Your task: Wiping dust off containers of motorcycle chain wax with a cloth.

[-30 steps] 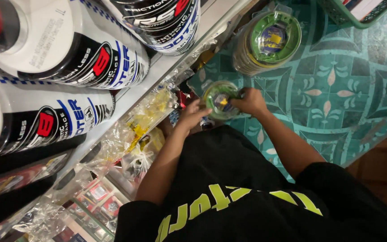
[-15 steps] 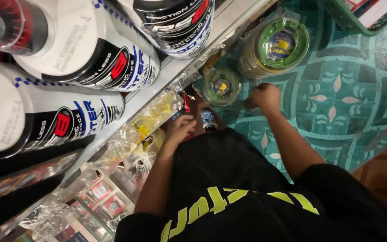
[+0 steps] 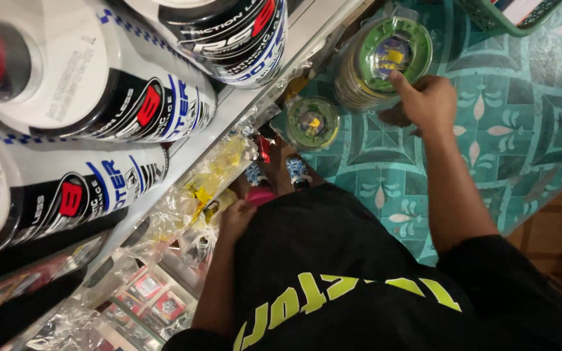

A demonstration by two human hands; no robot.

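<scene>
Head view is looking straight down past a black shirt (image 3: 359, 286) with yellow-green lettering, which is filling the 6 o'clock part of the picture. Big white bottles (image 3: 99, 110) with black, red and blue labels are lying on their sides across 9 to 11 o'clock, necks pointing outward, seemingly stacked for display on a shelf. A teal patterned floor (image 3: 528, 123) is spreading from 12 to 4 o'clock, and the corner of a green basket (image 3: 489, 16) is showing at 1 o'clock.

Below the bottles a pale shelf edge (image 3: 242, 110) is running diagonally, with crinkled clear bags (image 3: 209, 188) of small yellow goods hanging along it at about 8 o'clock.

On the floor near 12 o'clock a stack of green round spools (image 3: 385, 58) in clear wrap is sitting upright. The right hand (image 3: 427, 101) is reaching out to it, thumb and fingers spread and touching its near rim without closing around it. Just beside the stack, toward 11 o'clock, a smaller green spool (image 3: 311, 123) is lying flat and apart from both hands.

The left hand (image 3: 237, 218) is resting low by the bags at the centre; its fingers are curled inward, though I cannot tell whether they are gripping anything.
</scene>
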